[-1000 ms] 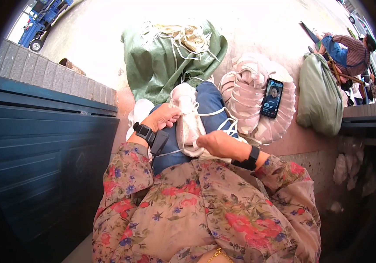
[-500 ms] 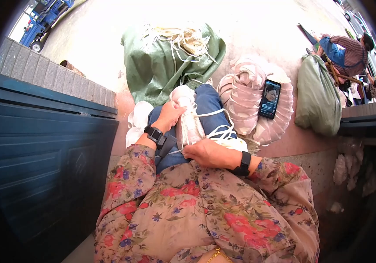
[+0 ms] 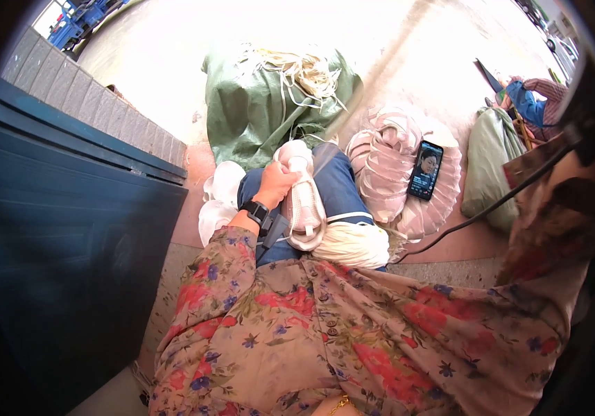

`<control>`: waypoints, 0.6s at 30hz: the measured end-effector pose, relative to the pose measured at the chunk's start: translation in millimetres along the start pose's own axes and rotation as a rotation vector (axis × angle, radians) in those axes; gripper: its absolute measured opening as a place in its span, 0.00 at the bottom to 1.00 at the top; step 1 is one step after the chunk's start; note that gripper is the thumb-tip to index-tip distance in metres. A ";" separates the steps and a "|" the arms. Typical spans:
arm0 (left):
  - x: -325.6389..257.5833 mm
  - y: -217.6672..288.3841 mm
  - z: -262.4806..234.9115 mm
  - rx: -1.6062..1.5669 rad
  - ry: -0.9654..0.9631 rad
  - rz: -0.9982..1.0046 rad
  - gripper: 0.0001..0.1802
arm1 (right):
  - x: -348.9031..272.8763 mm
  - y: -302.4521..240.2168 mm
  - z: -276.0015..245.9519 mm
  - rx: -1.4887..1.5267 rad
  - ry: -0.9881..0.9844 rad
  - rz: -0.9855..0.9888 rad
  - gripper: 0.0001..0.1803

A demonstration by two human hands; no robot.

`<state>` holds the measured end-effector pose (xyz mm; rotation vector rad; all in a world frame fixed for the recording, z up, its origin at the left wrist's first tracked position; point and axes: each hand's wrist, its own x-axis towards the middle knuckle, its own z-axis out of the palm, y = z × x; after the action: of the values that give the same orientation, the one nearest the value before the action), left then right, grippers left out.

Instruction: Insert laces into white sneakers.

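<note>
My left hand is closed around the side of a pale pink lace-up shoe, which lies lengthwise over my thighs with its toe pointing away from me. My right arm is raised far out to the right, close to the camera. Its hand is dark and blurred at the picture's edge, so its fingers do not show. A blurred pale streak, apparently a lace, runs from the shoe up towards the top right. On my right thigh rests a bundle of cream laces.
Pink shoe pieces are stacked at my right, with a phone on top. White shoe pieces lie at my left. Ahead, a green sack carries loose laces. Another sack, a blue door and a seated person are nearby.
My right hand has left the near end of the shoe and swung far out to the right and up. My left hand still grips the shoe. The loose lace loops have gone from my right thigh.
</note>
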<state>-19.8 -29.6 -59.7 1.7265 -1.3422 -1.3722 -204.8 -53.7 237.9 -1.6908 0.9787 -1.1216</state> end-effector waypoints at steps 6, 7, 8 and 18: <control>-20.0 25.4 -12.8 -0.060 -0.061 -0.066 0.16 | 10.6 -4.4 -14.8 -0.005 -0.023 -0.046 0.07; -21.6 24.4 -12.9 -0.059 -0.060 -0.063 0.16 | 12.1 -4.9 -19.3 -0.006 -0.021 -0.052 0.07; -23.5 21.7 -13.3 -0.130 -0.070 -0.097 0.14 | 13.5 -5.5 -23.8 -0.007 -0.019 -0.059 0.07; -50.6 14.6 -7.7 0.832 0.056 0.509 0.07 | 14.8 -6.7 -56.4 0.015 0.019 -0.093 0.07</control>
<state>-16.8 10.8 -25.4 1.6586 -2.3161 -0.4849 -253.0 -78.1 260.9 -1.7313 0.9086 -1.2051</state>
